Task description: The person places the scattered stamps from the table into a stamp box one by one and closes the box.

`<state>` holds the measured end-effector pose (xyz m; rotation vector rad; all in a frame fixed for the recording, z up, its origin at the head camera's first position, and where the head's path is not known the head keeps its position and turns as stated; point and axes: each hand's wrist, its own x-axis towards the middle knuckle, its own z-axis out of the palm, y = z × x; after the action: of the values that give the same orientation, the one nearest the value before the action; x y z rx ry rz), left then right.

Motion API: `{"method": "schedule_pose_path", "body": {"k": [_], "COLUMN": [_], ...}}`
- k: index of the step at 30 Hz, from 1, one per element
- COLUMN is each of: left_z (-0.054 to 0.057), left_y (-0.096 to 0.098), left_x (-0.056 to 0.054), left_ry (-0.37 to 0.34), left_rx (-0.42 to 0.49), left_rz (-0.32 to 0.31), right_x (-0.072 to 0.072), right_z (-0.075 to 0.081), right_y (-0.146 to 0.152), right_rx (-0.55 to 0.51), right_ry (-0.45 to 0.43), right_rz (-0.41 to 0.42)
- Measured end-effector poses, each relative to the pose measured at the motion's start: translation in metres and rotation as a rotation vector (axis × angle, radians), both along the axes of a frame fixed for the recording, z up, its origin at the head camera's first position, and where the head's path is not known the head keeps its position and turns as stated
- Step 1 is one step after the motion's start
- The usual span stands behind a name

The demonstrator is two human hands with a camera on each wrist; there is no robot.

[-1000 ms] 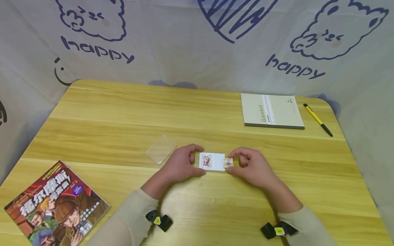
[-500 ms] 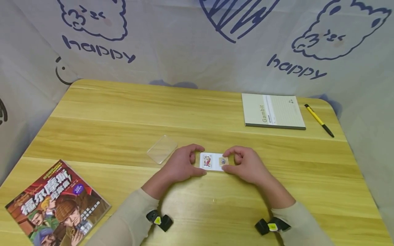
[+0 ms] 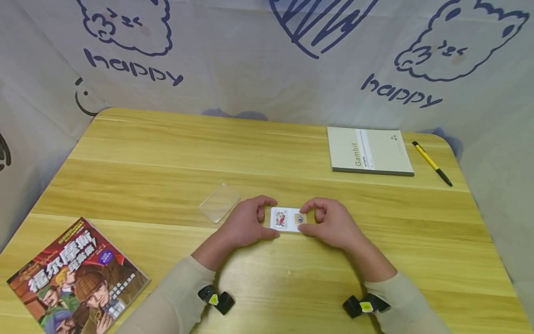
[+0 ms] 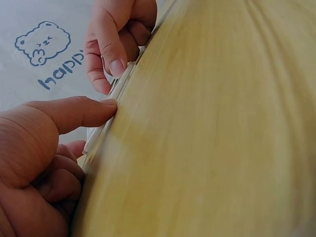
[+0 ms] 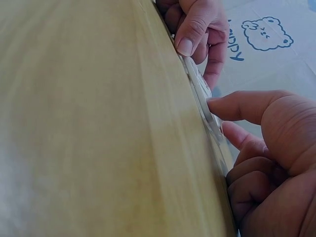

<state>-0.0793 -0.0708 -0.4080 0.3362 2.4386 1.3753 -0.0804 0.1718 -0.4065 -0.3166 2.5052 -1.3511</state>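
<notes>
A small white display case [image 3: 290,227] lies flat on the table in the head view. On its left half is a colourful stamp [image 3: 281,219]; a tan stamp [image 3: 300,219] with a dark round motif sits on its right half. My left hand [image 3: 247,221] grips the case's left end, thumb on the near edge and index finger on the far edge. Thumb and index finger of my right hand [image 3: 332,223] pinch the tan stamp at its near and far edges. Both wrist views show the white case [image 5: 199,94] edge-on, so the stamps' faces are hidden there.
A clear plastic lid [image 3: 219,203] lies just left of my left hand. Farther off are a Gambit notebook [image 3: 371,150] and a yellow-and-black pen [image 3: 432,163]. An illustrated book [image 3: 79,278] lies at the near left. Behind the table hangs a printed white cloth [image 3: 250,79].
My right hand has moved left with the tan stamp, from beyond the case's right edge onto its right half. The left hand has stayed in place.
</notes>
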Motion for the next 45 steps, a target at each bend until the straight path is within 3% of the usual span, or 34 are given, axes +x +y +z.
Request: {"method": "schedule_pose_path", "body": {"k": [15,27,30,35,39,45], "left_z": [0.0,0.004,0.006,0.011,0.011,0.006], "left_y": [0.001,-0.002,-0.005,-0.025,-0.049,-0.074], "left_x": [0.0,0.005,0.01,0.02,0.025,0.028], "left_ry": [-0.011,-0.011,0.014,0.061,0.038,0.003], "left_rx": [0.01,0.03,0.026,-0.008,-0.018,-0.071], "left_rz": [0.001,0.023,0.09,0.28,0.398,0.504], "right_x": [0.0,-0.001,0.0,0.001,0.0,0.0], "right_z": [0.0,-0.004,-0.005,-0.005,-0.004,-0.005], "right_y": [0.007,0.008,0.009,0.01,0.01,0.011], "right_rx": [-0.033,0.006,0.014,0.02,0.014,-0.004], "right_ry": [0.005,0.025,0.029,0.022,0.02,0.019], "right_rz": [0.022,0.063,0.054,0.042,0.045,0.051]}}
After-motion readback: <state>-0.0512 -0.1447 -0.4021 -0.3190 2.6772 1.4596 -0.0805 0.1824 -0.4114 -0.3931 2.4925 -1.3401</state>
